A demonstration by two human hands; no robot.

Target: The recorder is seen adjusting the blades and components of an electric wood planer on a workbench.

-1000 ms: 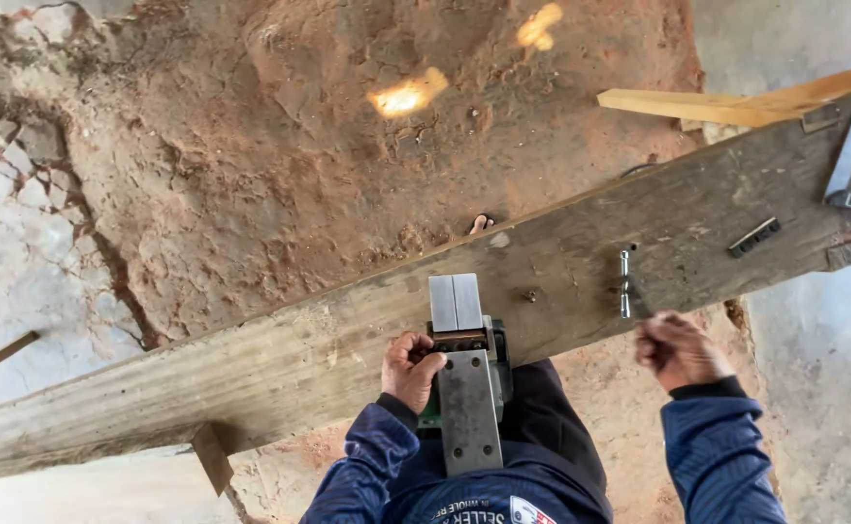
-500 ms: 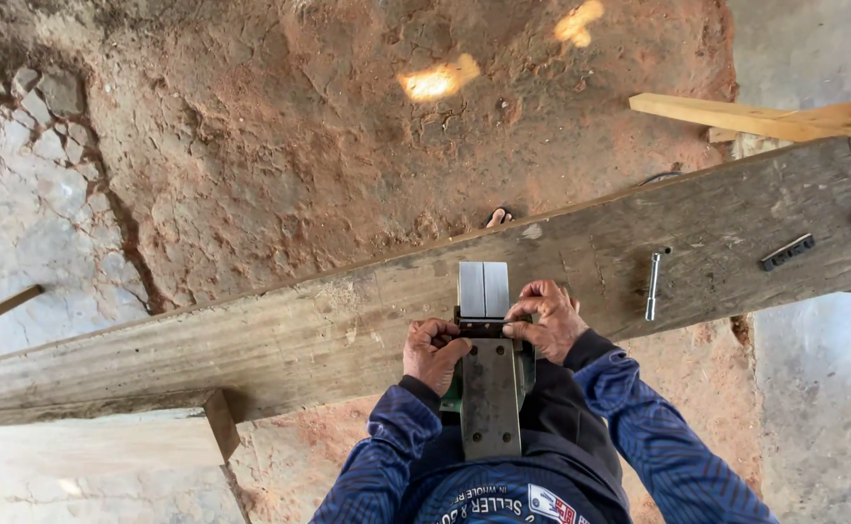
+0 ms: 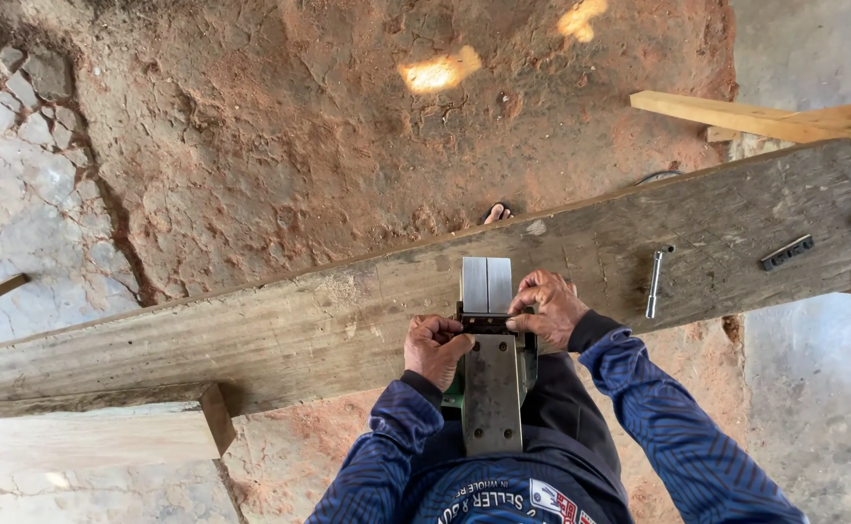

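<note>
At the near edge of the plank worktop [image 3: 251,340], I saw the electric planer [image 3: 490,378] lying sole-up, just below centre. My left hand [image 3: 435,347] was closed around its body at 9 o'clock. My right hand [image 3: 548,309] pinched the blade area at 3 o'clock, fingers curled. A socket wrench [image 3: 655,281] lay further toward 3 o'clock.

Both hands [image 3: 489,328] closed (fingers curled)

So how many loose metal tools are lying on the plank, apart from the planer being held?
2. A socket wrench lies just right of the right hand; a dark flat piece lies further right on the plank. More may lie beyond the frame's right edge.
</note>
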